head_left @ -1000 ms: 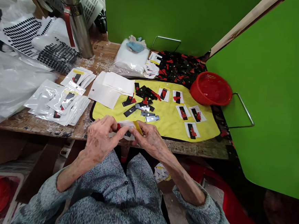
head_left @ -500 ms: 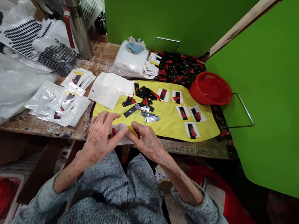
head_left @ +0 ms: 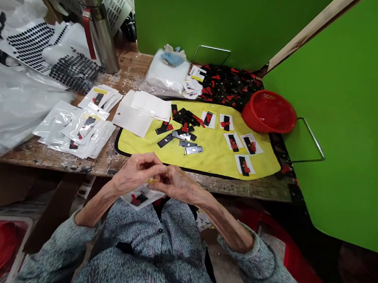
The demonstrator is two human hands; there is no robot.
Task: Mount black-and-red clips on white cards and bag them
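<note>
My left hand (head_left: 136, 172) and my right hand (head_left: 175, 184) meet just off the table's front edge, above my lap. Their fingertips pinch a small white card packet (head_left: 142, 197) with a black-and-red piece on it. A sliver of yellow backing (head_left: 153, 180) shows between my fingers, and the hands hide the packet's top. Beyond them lies a yellow cloth mat (head_left: 136, 144) holding several white cards with black-and-red pieces (head_left: 244, 165), loose black pieces (head_left: 165, 140) and silver metal plates (head_left: 193, 149).
A red plastic basket (head_left: 269, 112) with a wire handle (head_left: 310, 144) stands right of the mat. Stacked plastic-fronted packets (head_left: 75, 132), white papers (head_left: 137, 116), black-dotted sheets (head_left: 29, 44) and a steel flask (head_left: 100, 38) occupy the wooden table's left and back. Green panels close the back and right.
Both hands have moved back from the mat, over the table's edge toward my lap, and closed together. The white packet now hangs below my fingers, with its black-and-red piece showing.
</note>
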